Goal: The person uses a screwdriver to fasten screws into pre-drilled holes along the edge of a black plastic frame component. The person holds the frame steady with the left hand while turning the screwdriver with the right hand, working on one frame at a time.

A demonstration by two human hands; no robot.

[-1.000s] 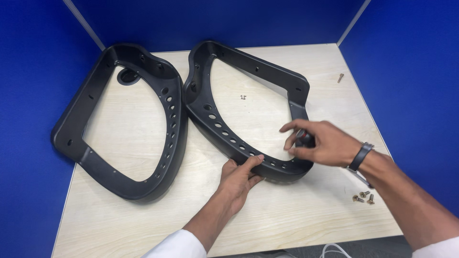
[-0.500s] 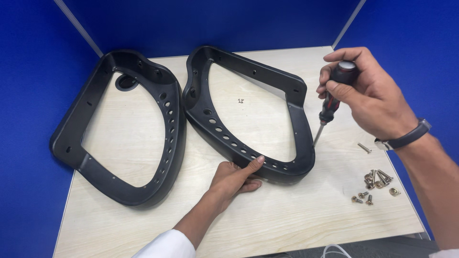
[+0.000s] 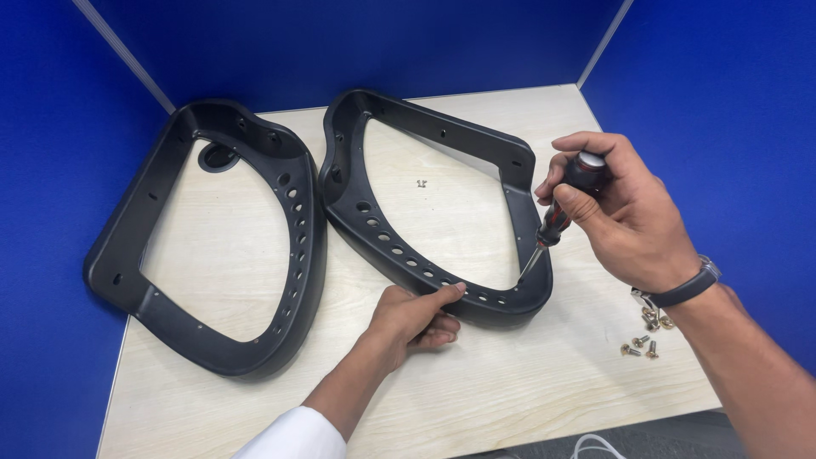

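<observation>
The right hand [image 3: 625,212] grips a screwdriver [image 3: 559,214], tip down at the inner right corner of the right-side black frame [image 3: 399,255]. The left hand [image 3: 412,316] clasps that frame's near edge. The frame lies flat on the surface [image 3: 510,382], beside a second frame [image 3: 297,255]. Loose screws [image 3: 646,333] lie near the right wrist.

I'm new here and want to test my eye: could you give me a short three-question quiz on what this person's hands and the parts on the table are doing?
1. True or false: the right hand holds a screwdriver with its tip down at the right-hand black frame.
2. What does the left hand grip? A) the loose screws B) the near edge of the right-hand frame C) the left-hand frame
3. Where does the pile of loose screws lie?

Key:
1. True.
2. B.
3. On the table, by the right wrist; the left-hand black frame lies untouched.
</observation>
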